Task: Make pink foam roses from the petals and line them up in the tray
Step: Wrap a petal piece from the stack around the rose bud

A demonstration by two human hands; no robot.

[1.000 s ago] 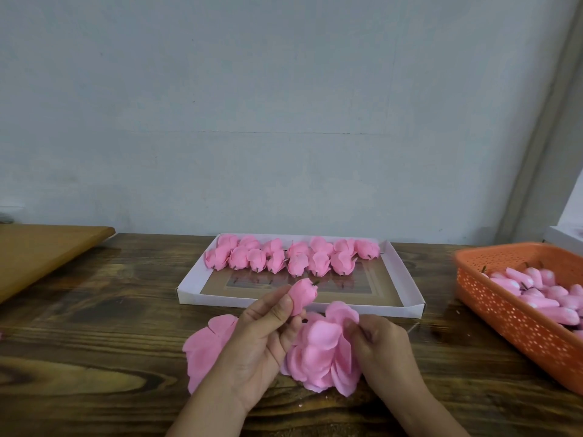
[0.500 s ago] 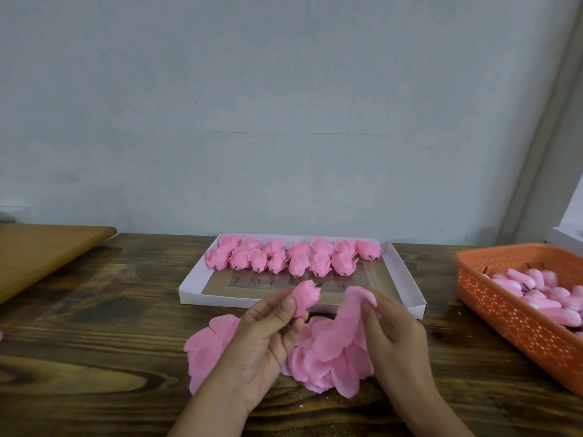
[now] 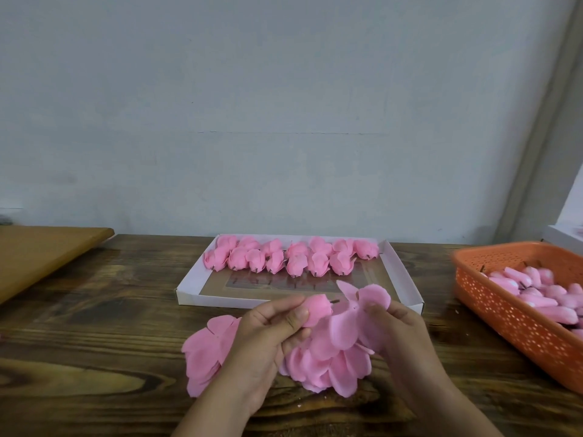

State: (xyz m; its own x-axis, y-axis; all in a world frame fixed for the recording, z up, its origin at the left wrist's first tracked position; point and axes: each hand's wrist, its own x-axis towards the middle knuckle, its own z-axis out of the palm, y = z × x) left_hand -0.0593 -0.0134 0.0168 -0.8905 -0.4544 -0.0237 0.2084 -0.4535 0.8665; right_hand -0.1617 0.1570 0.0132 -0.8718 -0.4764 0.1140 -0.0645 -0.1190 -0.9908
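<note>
Roses point(image 3: 291, 259) in tray point(image 3: 399, 272)

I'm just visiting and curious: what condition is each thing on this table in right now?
left hand: pinches the rose bud
rose bud: held, short stem pointing right
right hand: holds up a petal piece
petal piece: lifted off the pile
petal pile: loose on the table
tray: finished roses fill its far end only
finished roses: lined up
orange basket: holds pink buds
</note>
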